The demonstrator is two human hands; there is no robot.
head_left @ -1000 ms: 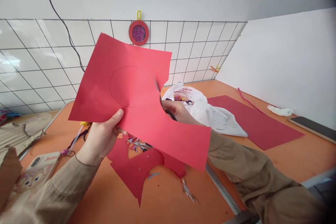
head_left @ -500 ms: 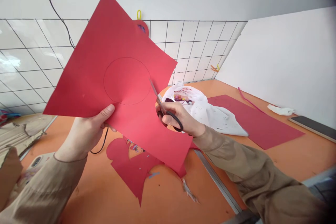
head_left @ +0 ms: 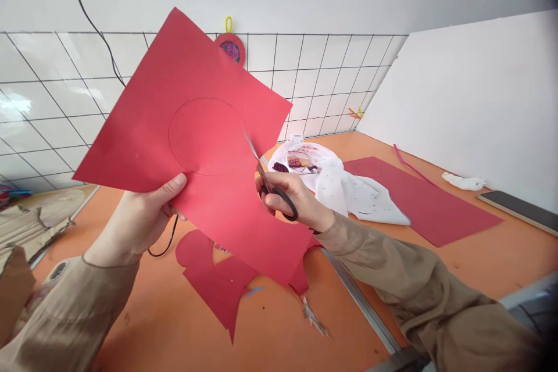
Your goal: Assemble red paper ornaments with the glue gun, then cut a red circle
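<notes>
My left hand (head_left: pixel 148 212) pinches the lower left edge of a large red sheet (head_left: pixel 143 87), thumb on the front. A thin circle is drawn on the sheet. In my right hand (head_left: pixel 296 200) are black-handled scissors (head_left: pixel 285 203), their blades pointing up and left at the circle's right edge. The sheet has a curved cut-out beside the right hand. Below it, red paper scraps (head_left: pixel 218 285) lie on the orange table (head_left: pixel 174 325).
A white plastic bag (head_left: pixel 335 186) with small craft items sits behind my right hand. Another red sheet (head_left: pixel 440 209) and a dark flat object (head_left: pixel 518 212) lie at the right. Cardboard (head_left: pixel 15 285) is at the left. A round red ornament (head_left: pixel 233 48) hangs on the tiled wall.
The sheet's top corner has tipped down, showing more of the round ornament behind it. Both hands and the scissors have shifted slightly left.
</notes>
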